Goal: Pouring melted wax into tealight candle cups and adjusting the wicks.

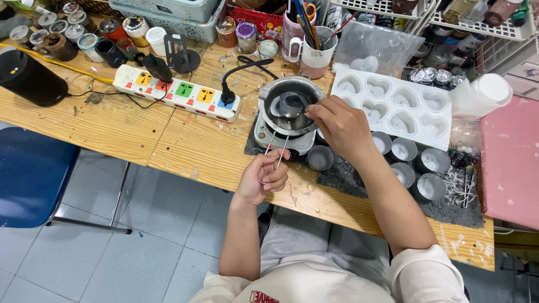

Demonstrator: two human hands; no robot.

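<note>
The left hand (pixel 263 178) is curled tight around a wire handle (pixel 279 155) near the table's (pixel 185 146) front edge. The right hand (pixel 341 126) pinches something small over the pot (pixel 268 101), which sits on a small burner (pixel 264 137).

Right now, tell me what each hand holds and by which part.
The left hand grips the wire handle of the metal melting pot at its looped end. The right hand reaches into the pot, fingertips pinched; what they hold cannot be told.
</note>
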